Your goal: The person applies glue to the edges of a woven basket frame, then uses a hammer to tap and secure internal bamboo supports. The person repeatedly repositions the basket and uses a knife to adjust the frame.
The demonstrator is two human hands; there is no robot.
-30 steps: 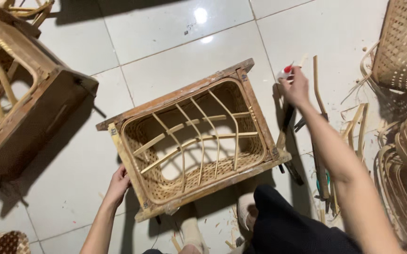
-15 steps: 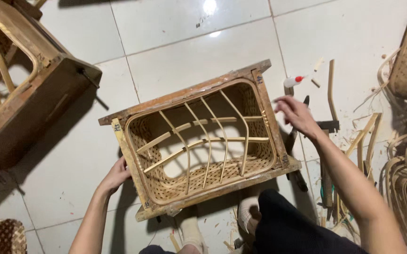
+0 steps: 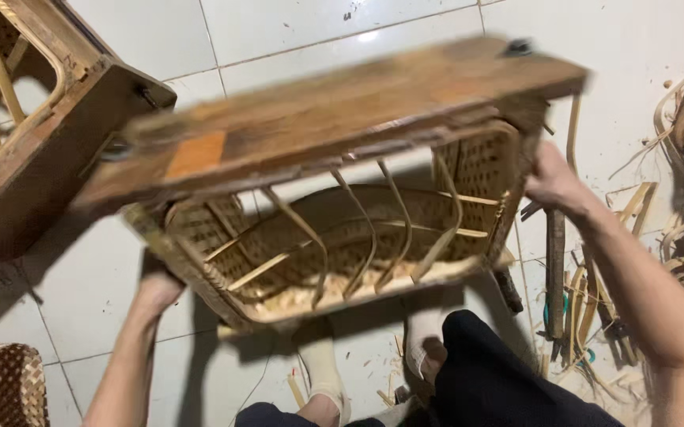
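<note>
A second wooden rattan crate (image 3: 33,119) lay tilted at the upper left on the white tiled floor (image 3: 278,32). A woven basket (image 3: 2,383) sat bottom left. Loose cane strips (image 3: 634,202) and dark tools (image 3: 555,261) littered the right side.

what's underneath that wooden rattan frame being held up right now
Under the raised wooden rattan frame, held by the left hand and right hand, are white floor tiles and pale shavings. The weave hides the rest.
</note>
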